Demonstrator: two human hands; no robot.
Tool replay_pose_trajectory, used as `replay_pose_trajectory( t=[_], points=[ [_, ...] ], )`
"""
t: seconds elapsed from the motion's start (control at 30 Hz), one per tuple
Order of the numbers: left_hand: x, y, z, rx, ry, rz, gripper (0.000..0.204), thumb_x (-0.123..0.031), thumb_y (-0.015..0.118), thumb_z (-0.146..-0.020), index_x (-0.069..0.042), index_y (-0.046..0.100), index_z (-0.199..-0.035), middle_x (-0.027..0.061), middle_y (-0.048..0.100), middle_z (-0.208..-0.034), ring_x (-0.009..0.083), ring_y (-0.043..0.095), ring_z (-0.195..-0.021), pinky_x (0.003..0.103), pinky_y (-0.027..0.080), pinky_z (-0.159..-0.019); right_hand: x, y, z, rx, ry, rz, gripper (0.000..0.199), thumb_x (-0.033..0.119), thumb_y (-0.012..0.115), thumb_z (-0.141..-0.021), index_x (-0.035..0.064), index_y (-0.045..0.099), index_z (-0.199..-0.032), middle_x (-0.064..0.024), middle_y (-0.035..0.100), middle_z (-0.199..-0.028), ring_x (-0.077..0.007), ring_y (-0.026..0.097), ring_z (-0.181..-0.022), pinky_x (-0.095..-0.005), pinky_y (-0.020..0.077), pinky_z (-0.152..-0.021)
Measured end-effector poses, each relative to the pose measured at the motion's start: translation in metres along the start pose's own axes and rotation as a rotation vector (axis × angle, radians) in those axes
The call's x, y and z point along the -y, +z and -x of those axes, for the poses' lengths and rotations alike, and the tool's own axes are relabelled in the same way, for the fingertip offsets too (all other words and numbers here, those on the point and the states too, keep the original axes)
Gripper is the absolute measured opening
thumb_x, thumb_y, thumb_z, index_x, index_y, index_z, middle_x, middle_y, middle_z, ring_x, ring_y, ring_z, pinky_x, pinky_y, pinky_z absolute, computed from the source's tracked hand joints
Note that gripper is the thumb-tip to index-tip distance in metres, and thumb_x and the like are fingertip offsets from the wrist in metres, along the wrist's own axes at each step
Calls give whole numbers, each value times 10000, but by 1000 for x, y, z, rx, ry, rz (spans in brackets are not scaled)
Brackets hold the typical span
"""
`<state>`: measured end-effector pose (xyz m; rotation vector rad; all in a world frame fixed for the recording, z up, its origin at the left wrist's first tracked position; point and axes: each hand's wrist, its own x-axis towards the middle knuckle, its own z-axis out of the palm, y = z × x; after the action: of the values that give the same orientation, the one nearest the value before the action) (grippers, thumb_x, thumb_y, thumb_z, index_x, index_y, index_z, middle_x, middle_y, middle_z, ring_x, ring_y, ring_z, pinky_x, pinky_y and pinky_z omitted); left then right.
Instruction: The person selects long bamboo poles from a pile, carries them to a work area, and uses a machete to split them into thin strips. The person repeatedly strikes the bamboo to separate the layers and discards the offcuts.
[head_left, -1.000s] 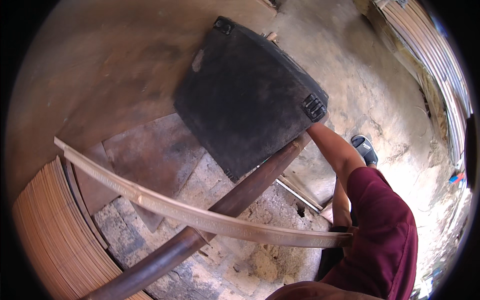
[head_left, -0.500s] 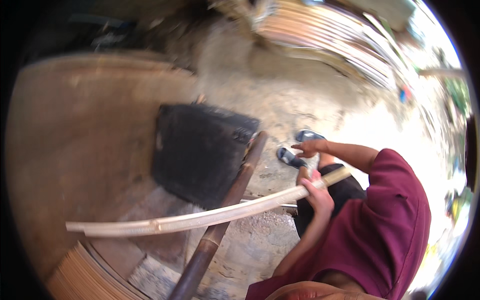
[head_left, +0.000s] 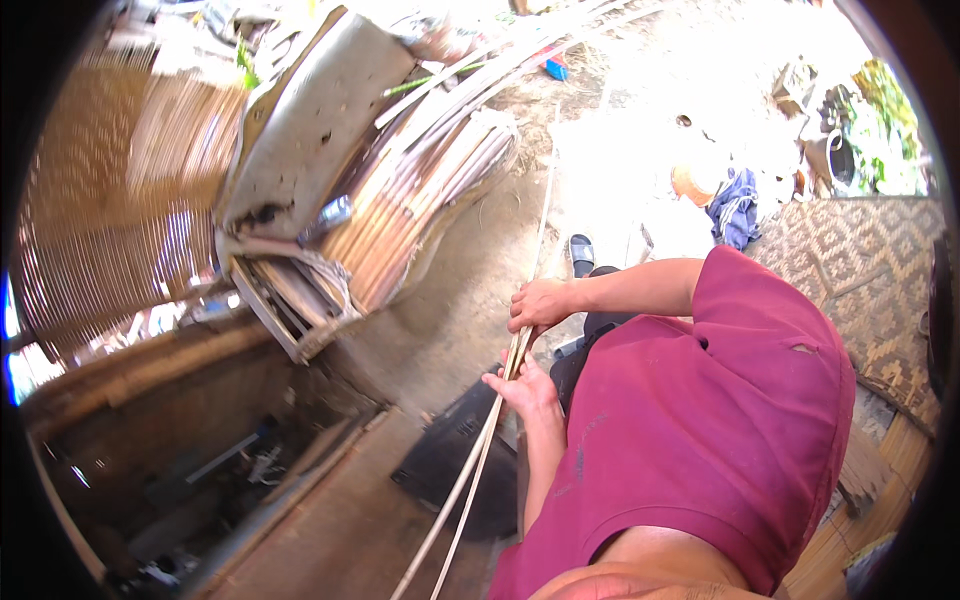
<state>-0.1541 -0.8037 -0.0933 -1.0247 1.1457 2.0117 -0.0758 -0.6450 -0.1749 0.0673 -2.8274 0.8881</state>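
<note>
Long, thin pale bamboo strips (head_left: 478, 462) run past both my hands and split into two ends toward the lower edge. My right hand (head_left: 541, 304) is closed round them, knuckles up. Just below it, my left hand (head_left: 530, 388) is turned palm up, with the strips lying across its palm and its thumb to the side; its fingers are partly hidden. Beyond my right hand, a thin strip stretches up over the floor. Under the strips lies a dark, flat black panel (head_left: 462, 455).
At the upper left, a bundle of split bamboo (head_left: 425, 215) lies beside a worn grey sheet (head_left: 318, 120). A wooden box (head_left: 290, 530) with an open dark inside fills the lower left. A woven mat (head_left: 870, 260) is on the right, near a blue cloth (head_left: 737, 208).
My view has swung, bringing the bamboo bundle and mat into sight. My right hand, earlier free with fingers extended, now grips the strips beside my left hand. The strips have turned from crosswise to lengthwise.
</note>
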Motion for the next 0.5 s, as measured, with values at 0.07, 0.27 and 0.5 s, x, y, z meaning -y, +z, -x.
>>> replay_pose_trajectory(
  t=[0.07,0.27,0.5],
  points=[
    [3,16,13,32,-189,-92,527,-518,509,-1012,-33,377,-1170,284,423,-1421,396,443,-1347,534,309,-1202,-18,-24,7,-22,-52,-36,369,514,692,-827,155,617,-864,-75,644,-723,-339,658,-777,-466,518,-658],
    [16,148,160,943,-573,-859,598,-413,561,-1012,20,455,-1409,303,511,-1378,392,526,-1291,501,408,-1133,-66,-113,44,53,-4,-51,310,403,708,-745,105,647,-805,-136,674,-698,-392,663,-721,-521,503,-648],
    [103,232,137,775,1130,-2786,588,-466,751,-844,24,646,-1152,225,711,-998,333,703,-932,392,527,-836,-80,-218,93,-102,158,10,362,420,752,-659,91,685,-793,-137,701,-759,-384,681,-785,-499,528,-678]
  ],
)
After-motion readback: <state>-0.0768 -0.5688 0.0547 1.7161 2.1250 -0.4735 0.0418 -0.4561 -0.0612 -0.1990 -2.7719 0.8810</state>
